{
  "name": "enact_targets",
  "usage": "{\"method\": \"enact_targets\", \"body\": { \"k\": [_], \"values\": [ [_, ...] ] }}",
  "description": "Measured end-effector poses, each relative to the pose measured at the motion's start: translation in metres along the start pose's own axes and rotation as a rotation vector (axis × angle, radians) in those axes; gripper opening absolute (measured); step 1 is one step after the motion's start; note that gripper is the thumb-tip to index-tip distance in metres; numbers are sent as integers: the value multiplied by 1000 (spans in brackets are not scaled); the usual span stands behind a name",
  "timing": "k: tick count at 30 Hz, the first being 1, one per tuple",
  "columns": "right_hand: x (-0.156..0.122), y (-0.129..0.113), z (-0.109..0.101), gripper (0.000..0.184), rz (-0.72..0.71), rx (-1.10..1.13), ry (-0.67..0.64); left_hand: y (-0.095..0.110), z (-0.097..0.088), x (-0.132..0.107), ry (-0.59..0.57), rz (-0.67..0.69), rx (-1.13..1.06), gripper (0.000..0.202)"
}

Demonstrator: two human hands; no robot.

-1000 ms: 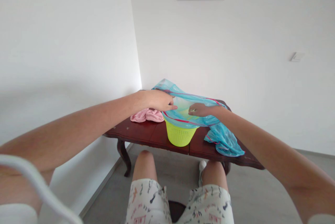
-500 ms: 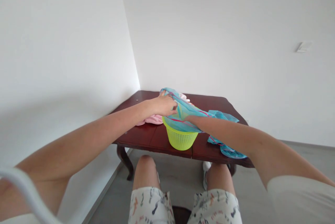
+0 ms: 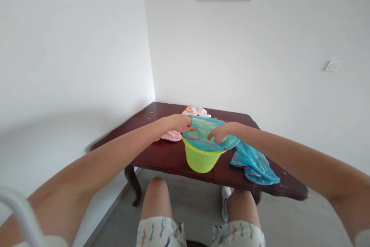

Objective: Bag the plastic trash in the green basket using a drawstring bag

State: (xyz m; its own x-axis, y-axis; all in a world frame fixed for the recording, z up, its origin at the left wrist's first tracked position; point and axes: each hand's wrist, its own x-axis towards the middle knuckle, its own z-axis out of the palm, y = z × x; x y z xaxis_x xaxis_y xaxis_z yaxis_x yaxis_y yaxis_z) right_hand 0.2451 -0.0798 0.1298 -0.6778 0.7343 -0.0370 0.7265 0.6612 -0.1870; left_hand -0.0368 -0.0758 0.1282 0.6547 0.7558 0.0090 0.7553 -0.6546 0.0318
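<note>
A yellow-green plastic basket with perforated sides stands near the table's front edge. A translucent blue garbage bag with a red drawstring lies over its mouth, its rim spread wide and draped past the front. At the bag's left edge, my left hand is closed on the rim, thumb on the inner side. My right hand is in the bag's opening on the right, fingers bent and apart against the plastic. To the right lies a second crumpled blue bag, also with a red cord.
The dark red wooden table stands against the wall. Folded pink cloth lies left of the basket, and a white plastic bag with orange print lies behind it. My knees are just below the table's front edge.
The bag's opening has spread wider and flatter over the basket. My right hand has come up into view from within the bag's folds; my left hand has lowered with the rim.
</note>
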Motion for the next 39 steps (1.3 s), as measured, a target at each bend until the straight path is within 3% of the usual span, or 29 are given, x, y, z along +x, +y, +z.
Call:
{"method": "enact_targets", "body": {
  "k": [2, 4, 6, 9, 12, 15, 18, 21, 23, 26, 28, 30, 32, 35, 39],
  "values": [
    [-13, 16, -9, 26, -33, 61, -102, -11, 3, 8, 57, 26, -48, 57],
    [-27, 29, -10, 21, -45, 112, -92, -20, 9, 16, 113, 59, -101, 47],
    [-39, 40, -2, 28, -12, 139, 24, -25, 18, 23, 170, 85, -155, 33],
    [-49, 54, 24, 53, 101, 194, 235, -31, 36, 31, 242, 86, -234, 16],
    [-44, 70, 54, 67, 215, 342, 331, -37, 54, 39, 291, 38, -324, 24],
    [-35, 85, 74, 53, 277, 540, 380, -42, 66, 39, 334, -24, -428, 41],
    [-45, 94, 86, 46, 273, 719, 421, -41, 73, 20, 353, -49, -535, 50],
    [-79, 88, 97, 58, 199, 874, 575, -32, 79, -24, 411, -13, -609, 56],
    [-108, 77, 110, 54, 127, 896, 669, -25, 85, -59, 516, 24, -557, 58],
    [-140, 55, 142, 40, 82, 734, 802, -15, 101, -101, 646, 99, -507, 42],
    [-148, 43, 167, 37, 80, 640, 913, -9, 113, -115, 710, 106, -523, 53],
    [-147, 33, 191, 34, 74, 605, 1006, -2, 126, -118, 766, 97, -590, 74],
    [-140, 26, 210, 31, 57, 602, 1071, 6, 138, -114, 831, 93, -694, 81],
    [-127, 18, 223, 24, 40, 630, 1124, 19, 155, -101, 966, 86, -820, 66],
    [-120, 11, 217, 11, 16, 632, 1139, 33, 170, -91, 1112, 35, -806, 32]
  ]
}}
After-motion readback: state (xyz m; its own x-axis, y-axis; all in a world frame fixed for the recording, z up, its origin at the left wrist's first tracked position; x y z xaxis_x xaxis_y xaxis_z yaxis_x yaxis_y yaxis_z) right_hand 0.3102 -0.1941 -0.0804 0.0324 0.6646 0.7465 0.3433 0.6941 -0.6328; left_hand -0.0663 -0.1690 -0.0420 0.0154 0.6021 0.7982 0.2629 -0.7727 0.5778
